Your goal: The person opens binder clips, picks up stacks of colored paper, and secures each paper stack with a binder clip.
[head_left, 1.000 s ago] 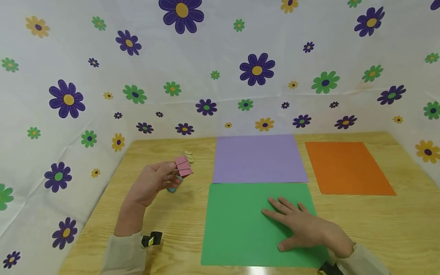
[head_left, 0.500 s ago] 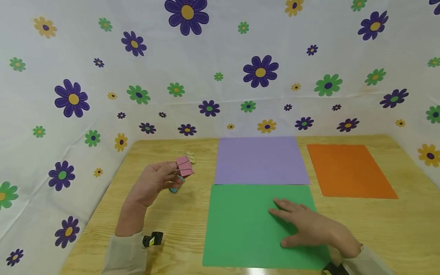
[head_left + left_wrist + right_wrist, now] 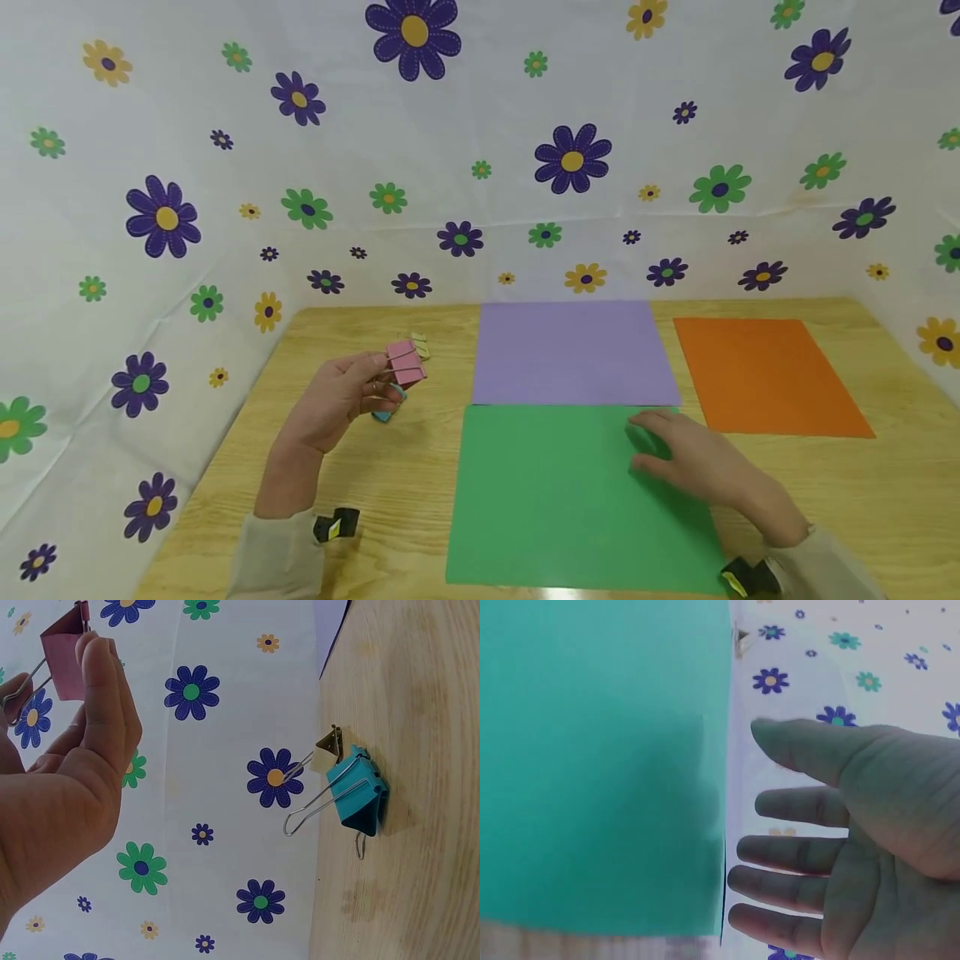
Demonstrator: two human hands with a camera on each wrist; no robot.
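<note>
In the head view my left hand pinches a pink binder clip by its wire handles, raised above the wooden table. A blue binder clip lies on the table below that hand, partly hidden by the fingers in the head view. Just behind it is a smaller yellow binder clip. My right hand hovers over the right part of a green sheet, thumb and fingers apart. In the right wrist view its fingers are extended and hold nothing.
A purple sheet lies behind the green one, edges meeting. To the right is an orange sheet, apart from both. A white flowered cloth hangs behind the wooden table and along its sides.
My right hand has lifted from the green sheet and moved right, its fingers drawing closer together. My left hand stays in place with the pink binder clip. The head view has shifted slightly.
</note>
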